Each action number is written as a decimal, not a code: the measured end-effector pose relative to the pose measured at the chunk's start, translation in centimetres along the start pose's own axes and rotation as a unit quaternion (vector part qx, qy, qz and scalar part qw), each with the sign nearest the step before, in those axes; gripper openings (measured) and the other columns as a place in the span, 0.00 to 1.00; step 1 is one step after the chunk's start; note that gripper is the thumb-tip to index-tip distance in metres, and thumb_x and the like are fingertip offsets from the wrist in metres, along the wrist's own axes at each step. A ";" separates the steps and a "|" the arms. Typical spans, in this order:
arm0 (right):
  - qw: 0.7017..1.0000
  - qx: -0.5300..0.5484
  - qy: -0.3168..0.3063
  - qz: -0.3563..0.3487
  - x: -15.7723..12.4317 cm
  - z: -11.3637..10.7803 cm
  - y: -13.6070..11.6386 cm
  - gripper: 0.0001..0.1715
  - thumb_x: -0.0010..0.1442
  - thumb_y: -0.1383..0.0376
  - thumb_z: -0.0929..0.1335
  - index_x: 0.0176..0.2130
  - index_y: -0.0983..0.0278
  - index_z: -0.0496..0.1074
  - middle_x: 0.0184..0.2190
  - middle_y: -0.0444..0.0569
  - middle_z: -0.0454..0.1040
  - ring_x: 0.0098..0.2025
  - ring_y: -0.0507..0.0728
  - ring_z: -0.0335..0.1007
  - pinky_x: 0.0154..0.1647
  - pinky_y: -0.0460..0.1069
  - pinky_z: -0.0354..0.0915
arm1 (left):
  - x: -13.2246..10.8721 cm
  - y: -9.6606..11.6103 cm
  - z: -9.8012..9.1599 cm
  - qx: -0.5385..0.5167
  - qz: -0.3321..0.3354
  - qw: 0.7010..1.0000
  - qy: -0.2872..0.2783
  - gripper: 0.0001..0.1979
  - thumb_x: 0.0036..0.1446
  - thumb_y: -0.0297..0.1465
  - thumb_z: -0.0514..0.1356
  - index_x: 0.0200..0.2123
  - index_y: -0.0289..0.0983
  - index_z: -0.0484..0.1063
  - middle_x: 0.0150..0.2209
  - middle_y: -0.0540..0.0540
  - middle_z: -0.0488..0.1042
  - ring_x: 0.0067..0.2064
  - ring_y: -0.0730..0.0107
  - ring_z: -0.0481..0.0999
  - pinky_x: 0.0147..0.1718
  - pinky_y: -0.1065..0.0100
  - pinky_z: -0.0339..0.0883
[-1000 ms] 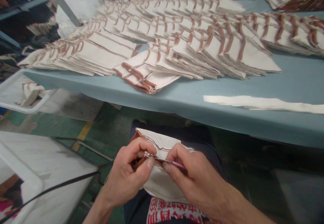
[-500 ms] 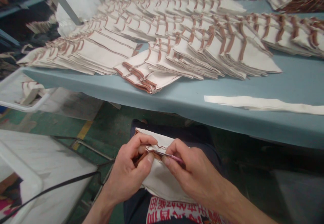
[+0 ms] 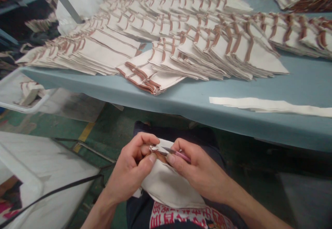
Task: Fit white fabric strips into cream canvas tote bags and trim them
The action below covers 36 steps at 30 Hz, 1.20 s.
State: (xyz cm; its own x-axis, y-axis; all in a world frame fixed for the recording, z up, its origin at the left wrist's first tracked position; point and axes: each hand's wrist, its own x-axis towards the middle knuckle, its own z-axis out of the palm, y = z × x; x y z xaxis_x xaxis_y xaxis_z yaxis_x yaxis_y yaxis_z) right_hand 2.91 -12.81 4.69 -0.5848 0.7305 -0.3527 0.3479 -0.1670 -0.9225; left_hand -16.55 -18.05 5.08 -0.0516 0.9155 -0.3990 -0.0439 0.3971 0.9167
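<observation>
"Where is the work held?"

"A cream cloth piece (image 3: 171, 184) is held over the lap, its brown-edged fold pinched shut by the left hand (image 3: 129, 167). A pink-handled blade (image 3: 178, 154) is gripped closely by the right hand (image 3: 197, 170)."

"What is hard to see?"

"The blade's tip is lost against the fold. Beyond, fanned stacks of folded cloth (image 3: 207, 53) on a blue table (image 3: 259, 87) are cut off by the frame."

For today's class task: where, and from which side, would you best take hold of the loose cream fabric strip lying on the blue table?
Probably pinch the strip's left end from the near side of the table. The strip lies flat along the front edge, so that end should lift easily, and it sits apart from the stacked cloth pieces.
</observation>
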 end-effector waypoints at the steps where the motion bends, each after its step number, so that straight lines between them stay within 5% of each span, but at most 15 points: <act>1: 1.000 -0.004 0.002 -0.002 -0.1 -0.1 -0.1 0.12 0.68 0.61 0.65 0.31 0.61 0.62 0.23 0.37 0.61 0.25 0.50 0.54 0.24 0.45 0.49 | 0.1 -0.1 -0.2 -0.011 0.000 1.000 -0.017 0.18 0.58 0.42 0.69 0.44 0.39 0.68 0.28 0.52 0.74 0.24 0.75 0.68 0.23 0.78 0.60; 5: 0.998 -0.046 0.031 -0.034 -0.5 -0.4 -0.6 0.14 0.68 0.60 0.65 0.31 0.60 0.63 0.21 0.37 0.61 0.23 0.50 0.54 0.23 0.45 0.47 | 0.6 -0.5 -0.7 -0.049 -0.006 0.997 -0.065 0.22 0.58 0.46 0.70 0.46 0.39 0.69 0.31 0.49 0.78 0.25 0.75 0.70 0.23 0.78 0.63; 25: 0.971 -0.200 0.069 -0.109 -0.7 -0.4 -1.0 0.09 0.69 0.63 0.64 0.34 0.59 0.65 0.23 0.42 0.73 0.23 0.53 0.68 0.26 0.47 0.50 | 0.1 0.5 0.4 0.016 0.015 1.000 0.002 0.16 0.60 0.38 0.68 0.47 0.37 0.73 0.32 0.48 0.80 0.27 0.72 0.74 0.25 0.78 0.67; 36: 0.965 -0.217 0.061 -0.136 -0.9 -0.6 -0.7 0.07 0.68 0.65 0.64 0.35 0.59 0.67 0.23 0.41 0.74 0.22 0.53 0.68 0.25 0.46 0.50 | 0.3 0.7 0.6 0.081 0.034 0.996 -0.008 0.13 0.59 0.34 0.65 0.47 0.37 0.71 0.32 0.48 0.80 0.28 0.71 0.75 0.26 0.76 0.67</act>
State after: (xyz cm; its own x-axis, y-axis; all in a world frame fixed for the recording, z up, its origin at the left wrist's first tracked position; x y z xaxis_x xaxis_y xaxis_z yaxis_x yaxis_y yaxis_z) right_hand 3.65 -12.97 5.74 -0.6158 0.7855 -0.0608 0.4839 0.3161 -0.8160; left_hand -15.96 -17.44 5.61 -0.0326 0.9408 -0.3375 0.1217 0.3389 0.9329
